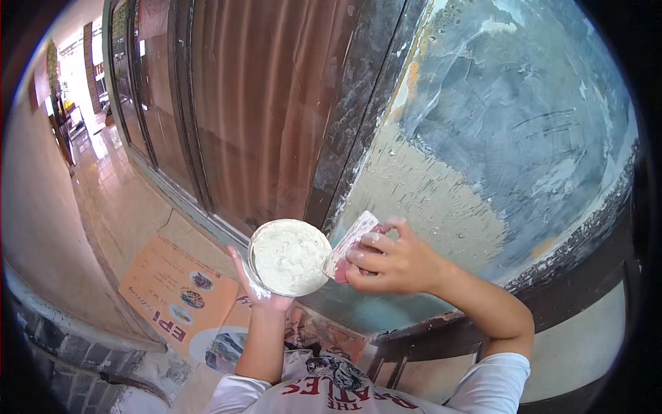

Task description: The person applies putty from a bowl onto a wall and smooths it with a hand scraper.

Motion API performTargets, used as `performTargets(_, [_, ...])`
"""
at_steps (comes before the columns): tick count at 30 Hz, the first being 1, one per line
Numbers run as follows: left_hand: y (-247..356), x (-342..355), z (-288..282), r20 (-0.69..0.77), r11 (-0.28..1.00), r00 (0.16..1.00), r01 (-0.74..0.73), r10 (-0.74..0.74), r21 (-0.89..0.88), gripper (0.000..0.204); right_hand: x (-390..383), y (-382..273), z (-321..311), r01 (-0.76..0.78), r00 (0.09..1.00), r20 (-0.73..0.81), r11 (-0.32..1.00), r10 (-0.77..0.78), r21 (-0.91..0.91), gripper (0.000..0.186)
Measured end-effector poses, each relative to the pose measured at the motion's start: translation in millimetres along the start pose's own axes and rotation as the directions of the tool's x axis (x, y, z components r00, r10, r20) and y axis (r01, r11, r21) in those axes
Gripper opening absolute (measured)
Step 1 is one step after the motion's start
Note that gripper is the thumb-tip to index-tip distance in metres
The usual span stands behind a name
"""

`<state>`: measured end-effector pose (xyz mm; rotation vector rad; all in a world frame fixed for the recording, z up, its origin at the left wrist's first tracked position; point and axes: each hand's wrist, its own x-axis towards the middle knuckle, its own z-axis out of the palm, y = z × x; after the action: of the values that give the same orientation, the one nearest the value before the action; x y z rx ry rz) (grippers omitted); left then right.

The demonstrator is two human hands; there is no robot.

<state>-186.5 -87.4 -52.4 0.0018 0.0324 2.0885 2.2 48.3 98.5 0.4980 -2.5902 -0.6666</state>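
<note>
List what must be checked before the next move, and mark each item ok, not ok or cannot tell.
1. Bowl supported: ok, the left hand holds it up from below and its left side.
2. Paste available: ok, white paste covers the bowl's whole opening.
3. Scraper gripped: ok, the right hand pinches it.
4. Scraper face clean: not ok, white smears cover it.
5. Scraper clear of the bowl: cannot tell, its lower end meets the right rim in this view, but contact is uncertain.
6. Wall even: not ok, a beige patch borders the blue-grey area.
</note>
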Motion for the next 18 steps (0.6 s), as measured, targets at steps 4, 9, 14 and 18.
performTargets(4, [2.9,0.6,-0.5,-0.005,0.999,1.000,0.005,-0.005,0.033,0.095,1.0,-8.5,-5.7,-0.004,0.999,-0.033,0.999,0.006,0.053,0.016])
performTargets(9, [1.5,-3.8,6.2,0.008,0.999,1.000,-0.012,0.012,0.045,0.095,-1.0,-16.8,0.2,-0.087,0.991,-0.085,0.984,0.101,0.158,0.014])
performTargets(14, [-0.8,0.9,-1.0,0.046,0.999,0.999,-0.005,0.003,0.052,0.095,-5.9,-20.1,6.4,-0.132,0.979,-0.128,0.973,0.158,0.189,0.013])
performTargets(18, [-6.5,0.5,2.7,0.039,0.998,0.999,0.001,-0.003,0.055,0.094,-15.3,-22.7,4.3,-0.162,0.966,-0.173,0.970,0.194,0.183,0.011])
